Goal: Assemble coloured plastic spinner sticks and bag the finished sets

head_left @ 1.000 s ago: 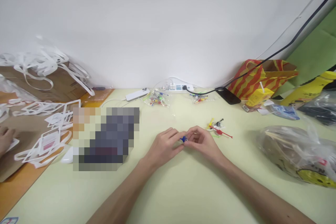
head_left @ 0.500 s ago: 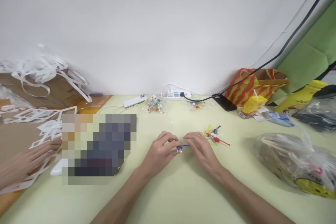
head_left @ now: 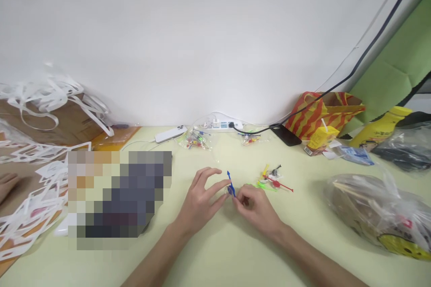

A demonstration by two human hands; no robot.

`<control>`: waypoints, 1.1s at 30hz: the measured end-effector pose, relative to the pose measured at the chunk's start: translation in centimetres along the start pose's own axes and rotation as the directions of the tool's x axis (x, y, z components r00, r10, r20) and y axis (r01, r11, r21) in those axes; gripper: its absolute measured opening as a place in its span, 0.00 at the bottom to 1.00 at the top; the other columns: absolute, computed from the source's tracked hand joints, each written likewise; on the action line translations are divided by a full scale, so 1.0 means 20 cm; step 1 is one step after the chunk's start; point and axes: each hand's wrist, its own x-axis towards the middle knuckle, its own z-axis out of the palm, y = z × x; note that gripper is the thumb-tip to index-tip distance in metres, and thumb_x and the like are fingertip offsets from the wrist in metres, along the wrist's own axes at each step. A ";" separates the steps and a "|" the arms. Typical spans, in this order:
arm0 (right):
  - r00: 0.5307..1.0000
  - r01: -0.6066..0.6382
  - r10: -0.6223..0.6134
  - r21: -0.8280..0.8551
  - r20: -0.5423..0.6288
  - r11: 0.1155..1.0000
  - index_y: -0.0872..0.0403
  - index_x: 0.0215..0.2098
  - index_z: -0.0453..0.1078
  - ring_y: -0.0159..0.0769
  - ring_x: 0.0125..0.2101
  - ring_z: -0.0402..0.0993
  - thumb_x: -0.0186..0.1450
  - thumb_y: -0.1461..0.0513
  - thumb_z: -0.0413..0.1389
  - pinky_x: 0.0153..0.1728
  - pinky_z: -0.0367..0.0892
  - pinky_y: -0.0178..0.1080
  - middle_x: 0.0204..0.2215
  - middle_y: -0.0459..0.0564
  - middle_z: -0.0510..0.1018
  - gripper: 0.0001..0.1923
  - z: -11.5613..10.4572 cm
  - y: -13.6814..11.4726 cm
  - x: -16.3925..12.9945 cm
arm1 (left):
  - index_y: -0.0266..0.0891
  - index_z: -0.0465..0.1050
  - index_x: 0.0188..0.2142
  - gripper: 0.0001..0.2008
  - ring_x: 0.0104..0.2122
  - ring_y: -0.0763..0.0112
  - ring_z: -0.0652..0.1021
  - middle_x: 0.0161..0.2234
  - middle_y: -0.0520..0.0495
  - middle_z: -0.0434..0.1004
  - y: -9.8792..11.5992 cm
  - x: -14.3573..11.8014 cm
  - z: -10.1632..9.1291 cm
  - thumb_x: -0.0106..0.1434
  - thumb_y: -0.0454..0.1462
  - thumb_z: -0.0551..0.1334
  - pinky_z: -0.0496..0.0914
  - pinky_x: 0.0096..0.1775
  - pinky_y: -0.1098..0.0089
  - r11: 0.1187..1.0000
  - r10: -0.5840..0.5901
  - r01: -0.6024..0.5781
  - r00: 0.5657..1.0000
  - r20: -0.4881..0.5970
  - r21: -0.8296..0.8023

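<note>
Between my hands, over the table, is a small blue plastic piece (head_left: 230, 186) with an arrow-shaped tip pointing up and away, a round middle and a clear bit at its side. My left hand (head_left: 200, 202) pinches its round part between thumb and index finger, the other fingers spread. From the right, my right hand (head_left: 257, 208) has its thumb and curled fingers closed on the near end. Right of them lies a small pile of similar pieces: yellow, black, green and a red one (head_left: 276, 184).
Clear bags of coloured pieces (head_left: 198, 140) lie before a power strip (head_left: 222, 124). A white phone (head_left: 170, 134), black phone (head_left: 286, 135), yellow drink carton (head_left: 321, 139) and large plastic-wrapped bundle (head_left: 373, 215) surround the work area. Another person's hand (head_left: 7, 184) is at far left, by white strips.
The blue piece has turned from lying sideways to pointing away. My right hand has shifted down and curled its fingers round its near end. The other person's hand has withdrawn left.
</note>
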 end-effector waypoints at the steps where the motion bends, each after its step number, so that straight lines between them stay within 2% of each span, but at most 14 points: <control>1: 0.999 0.025 -0.026 -0.042 -0.023 0.999 0.52 0.23 0.59 0.32 0.24 0.63 0.64 0.64 0.54 0.29 0.59 0.36 0.20 0.43 0.68 0.12 0.00 0.00 0.00 | 0.50 0.71 0.54 0.20 0.54 0.59 0.69 0.52 0.43 0.69 0.00 0.00 0.00 0.65 0.32 0.64 0.70 0.54 0.55 1.000 0.007 -0.007 1.000 0.007 0.013; 6: 0.982 0.141 -0.166 -0.240 -0.088 0.960 0.52 0.22 0.56 0.29 0.21 0.61 0.62 0.66 0.52 0.33 0.57 0.38 0.18 0.41 0.65 0.13 0.02 0.00 -0.02 | 0.45 0.71 0.51 0.16 0.44 0.64 0.75 0.42 0.45 0.75 0.02 0.00 0.00 0.65 0.29 0.60 0.73 0.46 0.61 0.999 0.032 -0.029 0.996 0.089 -0.038; 11: 0.952 0.215 -0.266 -0.290 -0.150 0.933 0.53 0.22 0.53 0.27 0.20 0.55 0.62 0.68 0.51 0.31 0.53 0.37 0.17 0.39 0.62 0.13 0.02 0.01 -0.03 | 0.43 0.66 0.54 0.17 0.46 0.64 0.77 0.46 0.44 0.77 0.04 0.00 -0.01 0.66 0.31 0.57 0.73 0.48 0.62 0.971 0.001 0.054 0.974 0.228 -0.232; 15: 0.921 0.310 -0.365 -0.311 -0.136 0.898 0.53 0.24 0.56 0.28 0.21 0.57 0.63 0.68 0.52 0.30 0.52 0.37 0.18 0.39 0.63 0.12 0.02 0.01 -0.03 | 0.43 0.67 0.49 0.14 0.44 0.65 0.78 0.44 0.47 0.78 0.05 -0.01 0.00 0.65 0.38 0.64 0.73 0.47 0.64 0.959 -0.083 0.136 0.973 0.214 -0.248; 18: 0.912 0.332 -0.389 -0.326 -0.127 0.885 0.53 0.25 0.57 0.29 0.22 0.58 0.65 0.68 0.52 0.31 0.52 0.37 0.19 0.40 0.63 0.12 0.01 0.01 -0.03 | 0.43 0.68 0.47 0.10 0.43 0.67 0.78 0.42 0.49 0.78 0.05 -0.02 0.02 0.66 0.36 0.62 0.73 0.47 0.66 0.957 -0.143 0.186 0.970 0.195 -0.224; 21: 0.929 0.300 -0.352 -0.325 -0.115 0.897 0.53 0.25 0.58 0.29 0.22 0.59 0.67 0.67 0.51 0.31 0.51 0.37 0.20 0.41 0.64 0.13 0.01 0.00 -0.03 | 0.43 0.69 0.47 0.10 0.43 0.67 0.78 0.42 0.49 0.78 0.04 -0.02 0.03 0.66 0.35 0.62 0.73 0.46 0.66 0.957 -0.145 0.184 0.973 0.178 -0.224; 28: 0.990 0.137 -0.141 -0.183 -0.006 0.974 0.53 0.29 0.61 0.30 0.25 0.61 0.69 0.65 0.50 0.34 0.53 0.38 0.23 0.42 0.68 0.10 0.01 -0.01 -0.03 | 0.43 0.71 0.46 0.09 0.43 0.65 0.78 0.42 0.47 0.79 0.04 0.00 0.02 0.66 0.33 0.61 0.72 0.47 0.63 0.955 -0.131 0.177 0.972 0.197 -0.239; 31: 0.998 -0.028 0.026 0.040 0.051 0.999 0.53 0.29 0.63 0.31 0.26 0.61 0.71 0.60 0.50 0.32 0.54 0.37 0.24 0.43 0.68 0.11 0.01 -0.01 -0.02 | 0.42 0.72 0.46 0.09 0.42 0.65 0.78 0.42 0.47 0.79 0.05 0.00 0.02 0.66 0.34 0.61 0.72 0.46 0.64 0.956 -0.135 0.180 0.971 0.198 -0.231; 33: 0.983 -0.158 0.128 0.252 0.133 0.955 0.53 0.29 0.65 0.31 0.25 0.60 0.71 0.56 0.51 0.29 0.54 0.36 0.24 0.43 0.66 0.14 0.00 -0.01 -0.01 | 0.42 0.72 0.46 0.09 0.42 0.66 0.78 0.42 0.47 0.80 0.05 0.00 0.01 0.66 0.34 0.61 0.73 0.46 0.64 0.957 -0.145 0.187 0.971 0.190 -0.222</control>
